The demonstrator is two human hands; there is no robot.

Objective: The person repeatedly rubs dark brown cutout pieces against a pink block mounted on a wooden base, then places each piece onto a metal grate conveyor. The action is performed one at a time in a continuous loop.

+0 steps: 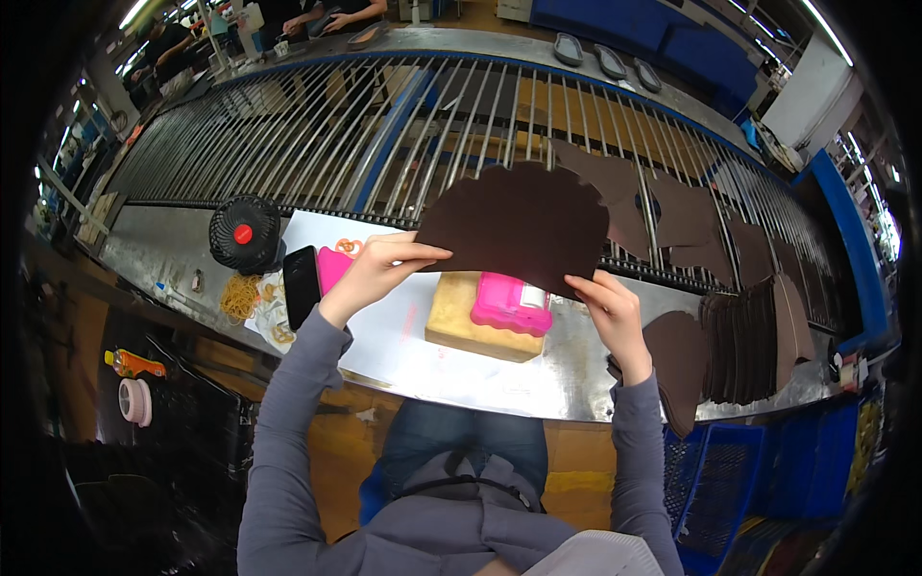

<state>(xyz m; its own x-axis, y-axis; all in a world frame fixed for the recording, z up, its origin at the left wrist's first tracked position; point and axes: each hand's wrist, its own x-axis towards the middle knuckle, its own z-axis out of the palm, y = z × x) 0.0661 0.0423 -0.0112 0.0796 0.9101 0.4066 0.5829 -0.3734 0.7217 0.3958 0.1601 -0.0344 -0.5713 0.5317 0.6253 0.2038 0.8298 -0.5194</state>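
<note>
A dark brown cut piece (514,216), curved with notches along its far edge, is held up between my two hands. My left hand (376,274) pinches its near left corner. At the near right corner, my right hand (612,315) grips it between thumb and fingers. Below the piece, a yellowish block (471,328) sits on white paper (384,350), with a bright pink wavy-edged object (509,305) on top. The brown piece partly hides both the block and the pink object.
A pile of brown cut pieces (744,341) lies at the right. More pieces (682,216) rest on the roller conveyor (461,106) behind. A black fan (244,235), a dark phone (302,286) and rubber bands (239,297) are at the left. Blue crates (715,480) stand low at the right.
</note>
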